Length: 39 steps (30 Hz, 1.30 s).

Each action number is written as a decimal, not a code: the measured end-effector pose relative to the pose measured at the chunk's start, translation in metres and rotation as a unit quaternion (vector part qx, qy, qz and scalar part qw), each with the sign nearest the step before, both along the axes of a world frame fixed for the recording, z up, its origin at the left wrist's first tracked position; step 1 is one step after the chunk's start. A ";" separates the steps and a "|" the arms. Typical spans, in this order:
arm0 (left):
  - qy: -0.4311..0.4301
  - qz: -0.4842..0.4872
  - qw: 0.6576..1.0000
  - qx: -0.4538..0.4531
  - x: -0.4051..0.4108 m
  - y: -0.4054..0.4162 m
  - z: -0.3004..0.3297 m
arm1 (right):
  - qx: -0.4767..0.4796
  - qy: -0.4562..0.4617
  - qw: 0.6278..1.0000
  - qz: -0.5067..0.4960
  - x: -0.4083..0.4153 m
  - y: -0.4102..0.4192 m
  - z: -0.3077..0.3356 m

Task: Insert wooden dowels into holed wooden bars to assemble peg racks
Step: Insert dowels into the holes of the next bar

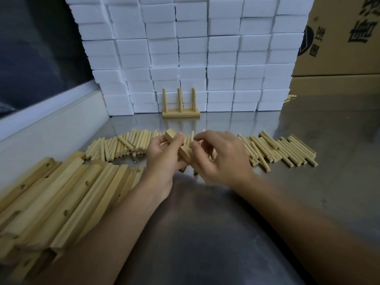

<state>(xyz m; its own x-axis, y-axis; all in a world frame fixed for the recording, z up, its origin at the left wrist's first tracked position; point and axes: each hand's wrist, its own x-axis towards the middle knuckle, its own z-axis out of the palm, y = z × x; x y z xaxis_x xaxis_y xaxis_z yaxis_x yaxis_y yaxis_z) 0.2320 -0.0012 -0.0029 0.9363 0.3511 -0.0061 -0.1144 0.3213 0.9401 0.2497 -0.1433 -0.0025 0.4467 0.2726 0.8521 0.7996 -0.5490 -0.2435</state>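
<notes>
The left hand (162, 159) grips a short holed wooden bar (178, 146), its fingers curled round the bar's near part while the far end tilts up and away; one dark hole shows on the bar's top face between the two hands. The right hand (218, 157) meets it from the right, thumb and forefinger pinched together at the bar; it seems to hold a dowel there, but the fingers hide it and I cannot tell for certain. No dowel visibly stands in this bar, so I judge it to be at the start of its pegging.

Just beyond the hands a long loose row of dowels (127, 144) lies across the steel table (205, 233), running on to the right as more dowels (283, 150). At the near left a thick pile of unfilled bars (61, 194) lies side by side, holes showing in several.

Farther off, against a wall of stacked white boxes (205, 48), one finished rack (181, 105) stands upright with three dowels seated in its bar. A cardboard carton (339, 38) stands at the far right.

By this showing the task is barely begun: one rack done, one bar in hand, and a great many bars and dowels left.
</notes>
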 end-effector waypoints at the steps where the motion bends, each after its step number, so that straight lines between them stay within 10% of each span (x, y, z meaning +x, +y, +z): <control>1: -0.002 0.002 1.000 -0.030 0.000 -0.001 -0.001 | -0.017 0.001 1.000 0.007 -0.003 0.002 -0.001; 17: 0.003 0.002 0.994 -0.105 -0.002 -0.001 -0.004 | -0.129 0.097 0.986 0.046 -0.012 0.010 -0.012; 39: -0.011 0.013 1.000 -0.002 -0.008 -0.005 -0.005 | -0.002 0.096 0.995 0.016 -0.013 0.010 -0.010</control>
<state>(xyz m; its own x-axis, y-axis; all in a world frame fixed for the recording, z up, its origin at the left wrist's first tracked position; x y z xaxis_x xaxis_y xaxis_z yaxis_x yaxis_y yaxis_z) 0.2238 -0.0066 -0.0078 0.9265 0.3760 0.0125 -0.1429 0.3210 0.9362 0.2371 -0.1328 -0.0121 0.5923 0.2921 0.7509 0.7554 -0.5255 -0.3914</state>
